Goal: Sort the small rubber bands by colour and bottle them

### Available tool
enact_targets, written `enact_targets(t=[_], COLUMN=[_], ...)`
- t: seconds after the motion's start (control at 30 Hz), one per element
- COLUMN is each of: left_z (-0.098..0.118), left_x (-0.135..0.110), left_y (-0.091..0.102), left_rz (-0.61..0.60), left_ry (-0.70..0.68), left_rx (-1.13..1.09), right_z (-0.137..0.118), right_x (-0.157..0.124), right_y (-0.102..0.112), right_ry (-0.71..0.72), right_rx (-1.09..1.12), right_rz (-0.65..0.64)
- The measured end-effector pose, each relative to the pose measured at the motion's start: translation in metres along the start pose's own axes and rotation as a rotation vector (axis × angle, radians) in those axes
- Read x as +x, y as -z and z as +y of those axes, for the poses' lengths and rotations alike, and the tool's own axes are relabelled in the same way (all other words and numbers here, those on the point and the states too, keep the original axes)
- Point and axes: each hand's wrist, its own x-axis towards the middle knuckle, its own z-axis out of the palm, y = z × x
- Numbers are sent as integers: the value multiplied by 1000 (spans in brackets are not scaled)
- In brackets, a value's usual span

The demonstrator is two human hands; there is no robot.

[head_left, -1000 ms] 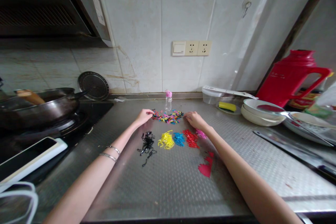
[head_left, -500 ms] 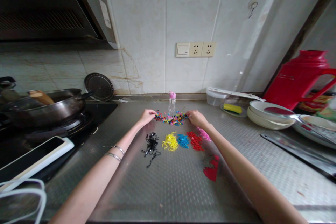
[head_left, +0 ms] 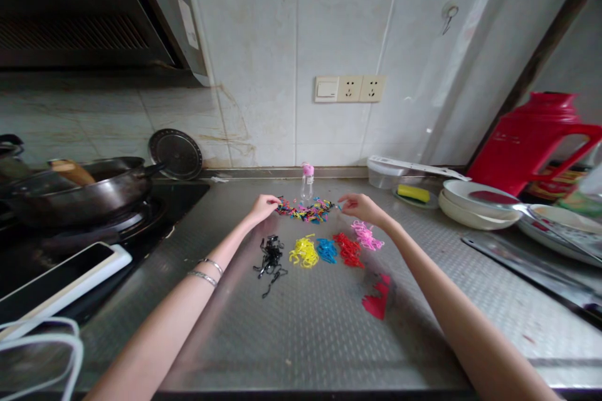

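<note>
Near the back edge of the tabletop (head_left: 320, 332), the left hand (head_left: 264, 205), pinched together, touches mixed rubber bands (head_left: 310, 210); the right hand (head_left: 360, 206) pinches a blue band (head_left: 339, 207).

Left hand (head_left: 264, 205) at the left edge of a mixed heap (head_left: 310, 213) of small coloured pieces; whether it grips any cannot be made out. Right hand (head_left: 363, 207) beside the heap's right edge, a small bluish piece (head_left: 339, 207) pinched at its fingertips. Clear bottle (head_left: 307, 185) (pink top) upright behind the heap. Nearer on the metal surface (head_left: 310, 332), left to right: black pile (head_left: 271, 252), yellow pile (head_left: 303, 252), blue pile (head_left: 326, 250), red pile (head_left: 348, 250), pink pile (head_left: 366, 236).
</note>
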Motion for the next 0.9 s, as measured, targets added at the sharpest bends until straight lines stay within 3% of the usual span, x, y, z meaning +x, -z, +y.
enact_targets(t=[0.2,0.37,0.5,0.9], left_z=[8,7,7,13], left_x=[-5,-7,-8,-13], left_y=[-3,-4,-4,-1], left_rz=[-19,-29,-35,-51], left_ry=[14,50,46,93], left_rx=[27,41,47,36], right_z=[-19,-23,-19,-19], right_x=[-16,-19,-21,-23], right_y=[4,2,7,10], right_ry=[-36,-71,-81,-86], right_rx=[130,103,67,165], right_rz=[-411,-536,-572,-466])
